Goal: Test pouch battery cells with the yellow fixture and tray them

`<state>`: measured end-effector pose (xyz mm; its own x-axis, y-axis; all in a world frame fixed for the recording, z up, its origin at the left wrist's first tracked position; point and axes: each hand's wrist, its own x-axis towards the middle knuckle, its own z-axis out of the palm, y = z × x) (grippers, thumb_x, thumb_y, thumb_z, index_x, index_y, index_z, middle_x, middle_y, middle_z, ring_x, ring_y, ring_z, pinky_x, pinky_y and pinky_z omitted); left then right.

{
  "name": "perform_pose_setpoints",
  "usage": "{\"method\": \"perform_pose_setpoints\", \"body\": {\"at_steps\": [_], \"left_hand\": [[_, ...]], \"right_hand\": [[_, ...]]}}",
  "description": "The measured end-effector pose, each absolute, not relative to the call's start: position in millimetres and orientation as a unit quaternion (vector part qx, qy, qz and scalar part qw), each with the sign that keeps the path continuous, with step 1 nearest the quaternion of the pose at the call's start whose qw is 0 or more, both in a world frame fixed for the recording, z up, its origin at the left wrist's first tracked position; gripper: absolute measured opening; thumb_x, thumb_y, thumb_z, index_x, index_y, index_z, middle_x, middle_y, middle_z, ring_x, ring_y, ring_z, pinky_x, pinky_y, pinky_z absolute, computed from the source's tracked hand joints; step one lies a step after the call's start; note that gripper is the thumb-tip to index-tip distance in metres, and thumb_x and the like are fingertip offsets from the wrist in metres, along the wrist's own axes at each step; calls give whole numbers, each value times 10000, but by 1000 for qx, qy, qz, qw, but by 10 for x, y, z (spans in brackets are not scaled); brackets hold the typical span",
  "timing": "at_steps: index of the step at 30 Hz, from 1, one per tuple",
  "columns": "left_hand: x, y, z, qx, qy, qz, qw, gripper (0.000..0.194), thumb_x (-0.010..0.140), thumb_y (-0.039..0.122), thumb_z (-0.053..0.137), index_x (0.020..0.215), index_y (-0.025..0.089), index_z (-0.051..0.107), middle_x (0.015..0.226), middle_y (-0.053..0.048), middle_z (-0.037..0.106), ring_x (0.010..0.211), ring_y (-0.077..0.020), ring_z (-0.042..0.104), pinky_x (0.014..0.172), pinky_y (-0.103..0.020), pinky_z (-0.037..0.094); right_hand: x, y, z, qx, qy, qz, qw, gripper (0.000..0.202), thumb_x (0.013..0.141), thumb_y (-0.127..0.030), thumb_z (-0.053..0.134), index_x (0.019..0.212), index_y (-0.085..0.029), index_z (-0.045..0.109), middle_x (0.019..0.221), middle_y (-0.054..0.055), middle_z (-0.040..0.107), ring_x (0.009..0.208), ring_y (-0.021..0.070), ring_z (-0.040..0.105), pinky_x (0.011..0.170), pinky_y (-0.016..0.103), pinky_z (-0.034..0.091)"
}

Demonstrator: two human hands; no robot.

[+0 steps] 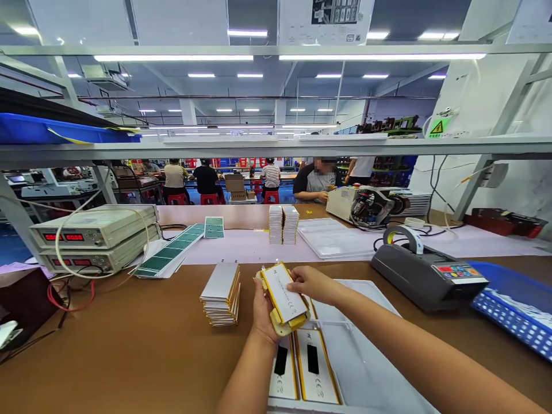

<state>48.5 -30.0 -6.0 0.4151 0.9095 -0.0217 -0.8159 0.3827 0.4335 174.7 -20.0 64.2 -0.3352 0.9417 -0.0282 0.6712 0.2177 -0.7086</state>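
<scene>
While the left grip [264, 316] cradles the yellow holder [280, 329] from the side and below, thumb up along the edge, the white pack [280, 290] sits tilted on top, above the near end of the white tray [366, 351]. Left grip curled round, partly closed. Right grip [317, 284]: fingers bunched, nearly closed, tips at the pack's printed face; can't tell if they pinch anything.

Doing it well, my guess: pack square on the holder, left palm firm underneath, light fingertip pressure spread flat, no bending, no nails digging in. Watch the yellow edges and the small tabs at the far end. Better low over the counter [150, 351] in case it slips.

Counts: one pack in the hands, one holder. In the tray, at least three packs: two with black patches [282, 365] [313, 359], one partly hidden by the arm. One near stack [219, 282], leaning layers, too tight to count. Two far stacks [275, 224] [291, 223], side by side; layers unclear. Two bench meters [92, 230] [86, 260], one on the other. One tape dispenser [426, 276], one blue basket [509, 322], one motorised machine [362, 204].
</scene>
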Motion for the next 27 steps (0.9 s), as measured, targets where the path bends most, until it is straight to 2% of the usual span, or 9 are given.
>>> {"method": "perform_pose_setpoints", "body": {"at_steps": [3,5,9,11,14,16,21,24,27], "left_hand": [[461,-302,-47,181,102,520,829,642,692,656,429,1035,131,569,942,-144,636,884,-300,586,731,-459,457],[453,-303,-36,182,98,515,832,667,674,675,429,1026,126,569,936,-147,633,899,-311,580,735,-470,453],[447,-287,-38,192,101,537,815,621,679,634,474,1036,133,556,926,-142,635,844,-293,600,742,-470,452],[450,-268,-57,192,115,540,811,492,717,506,524,1046,141,549,921,-130,640,815,-271,610,745,-463,457],[466,-238,-94,171,176,541,804,348,704,234,544,1032,115,551,842,-106,655,794,-247,619,747,-442,468],[478,-228,-109,156,207,550,794,364,665,149,522,1024,104,556,797,-92,658,787,-242,622,746,-432,473],[473,-227,-95,139,225,579,771,397,630,133,505,1023,109,564,773,-87,659,756,-244,628,718,-424,485],[459,-221,-89,143,227,583,767,380,634,142,511,1007,104,574,773,-94,661,727,-240,632,700,-412,490],[454,-215,-91,138,235,579,768,372,644,146,516,1009,103,576,766,-94,663,703,-232,633,692,-406,492]], "right_hand": [[1835,-341,756,-610,-767,95,175,207,768,-376,513,793,-176,562,815,33,638,758,178,555,555,243,300],[1951,-436,791,-639,-756,10,141,227,828,-360,421,804,-186,565,812,44,645,753,191,566,544,255,279],[2158,-631,628,-618,-785,43,-15,126,784,-222,474,765,-190,595,819,62,656,765,212,585,522,256,266],[2209,-736,478,-592,-799,74,-74,106,754,-175,500,763,-187,605,823,69,658,775,221,590,521,255,274],[2222,-882,286,-586,-800,82,-102,132,749,-144,481,766,-177,607,810,79,659,751,223,597,516,256,288],[2210,-952,203,-591,-795,86,-105,152,742,-123,462,757,-172,606,789,83,659,727,224,600,510,257,292],[2238,-987,57,-617,-777,113,-50,155,737,-136,460,716,-168,610,784,89,659,729,219,594,528,261,308],[2288,-918,-61,-644,-723,246,44,150,750,-277,499,738,-181,614,749,54,652,678,178,578,517,240,325],[2286,-840,-182,-632,-643,414,129,270,752,-408,495,729,-153,580,667,35,622,573,130,549,480,215,340]]}}
